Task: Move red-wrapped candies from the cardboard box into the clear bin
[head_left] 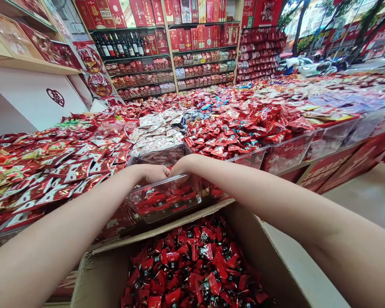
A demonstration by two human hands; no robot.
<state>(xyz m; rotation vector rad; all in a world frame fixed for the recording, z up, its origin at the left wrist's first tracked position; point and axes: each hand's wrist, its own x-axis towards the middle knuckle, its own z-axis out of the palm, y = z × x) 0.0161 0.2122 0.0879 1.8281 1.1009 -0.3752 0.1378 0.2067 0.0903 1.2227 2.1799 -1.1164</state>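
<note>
Red packets (154,199) apparently beneath both hands (156,173)

Red packets (154,199) (glossy) in bin (154,185)

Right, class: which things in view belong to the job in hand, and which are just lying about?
Likely in the job:
left hand
right hand
clear bin both reach into
open cardboard box
small red packets in the box

Just lying about:
white packets
shelved bottles
heart decoration
</note>
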